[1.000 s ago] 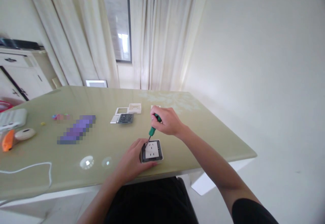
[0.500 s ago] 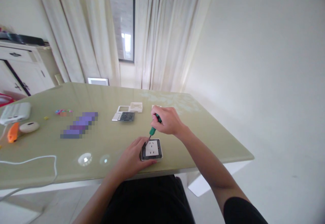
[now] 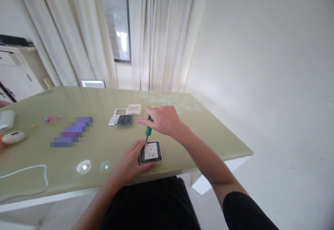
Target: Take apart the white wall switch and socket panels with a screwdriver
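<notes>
Near the table's front edge lies a wall socket (image 3: pixel 151 151), with a white socket face in a dark frame and a white box beneath. My left hand (image 3: pixel 132 164) grips it from the left, thumb along the near side and fingers at the far left corner. My right hand (image 3: pixel 165 119) is above, around the top of a green-handled screwdriver (image 3: pixel 148 132), its thumb stretched out to the left. The screwdriver leans slightly, with its tip at the left side of the dark frame. My left fingers partly hide the tip.
Beyond my hands lie a dark switch module (image 3: pixel 124 119), a white frame (image 3: pixel 120 112) and a white box (image 3: pixel 134 109). A blurred purple item (image 3: pixel 74 131), a white oval object (image 3: pixel 14 137) and a white cable (image 3: pixel 46 174) are on the left of the table (image 3: pixel 203 136).
The view has turned slightly right, so things appear further left. My right thumb has swung out from the screwdriver handle. My left hand keeps its hold on the socket.
</notes>
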`<state>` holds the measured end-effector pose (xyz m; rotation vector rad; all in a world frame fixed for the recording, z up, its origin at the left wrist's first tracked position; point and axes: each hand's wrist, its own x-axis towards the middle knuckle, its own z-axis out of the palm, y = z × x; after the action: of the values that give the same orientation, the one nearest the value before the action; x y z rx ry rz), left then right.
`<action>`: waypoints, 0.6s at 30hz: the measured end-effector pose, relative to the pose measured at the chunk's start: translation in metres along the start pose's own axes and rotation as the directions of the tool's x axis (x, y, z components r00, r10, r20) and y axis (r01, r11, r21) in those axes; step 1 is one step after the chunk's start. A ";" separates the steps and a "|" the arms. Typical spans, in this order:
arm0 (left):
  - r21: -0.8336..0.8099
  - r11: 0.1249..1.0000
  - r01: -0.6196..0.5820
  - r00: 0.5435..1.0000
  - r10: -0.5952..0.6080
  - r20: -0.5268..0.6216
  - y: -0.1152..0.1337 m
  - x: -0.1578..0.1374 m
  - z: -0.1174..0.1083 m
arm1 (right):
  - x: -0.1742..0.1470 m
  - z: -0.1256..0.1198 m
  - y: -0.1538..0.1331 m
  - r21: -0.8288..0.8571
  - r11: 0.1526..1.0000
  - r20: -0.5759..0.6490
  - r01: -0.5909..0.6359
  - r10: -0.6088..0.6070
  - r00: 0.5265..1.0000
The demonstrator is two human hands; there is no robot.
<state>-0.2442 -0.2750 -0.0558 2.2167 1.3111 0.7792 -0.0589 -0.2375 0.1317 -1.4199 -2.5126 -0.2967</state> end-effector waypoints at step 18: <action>-0.013 1.000 0.007 1.000 -0.007 -0.014 0.000 -0.002 -0.001 | -0.019 -0.013 -0.017 0.187 0.938 0.034 0.291 -0.302 0.953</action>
<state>-0.2457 -0.2763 -0.0552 2.1991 1.3154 0.7998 -0.0627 -0.2653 0.1373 -0.9960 -2.7240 -0.0746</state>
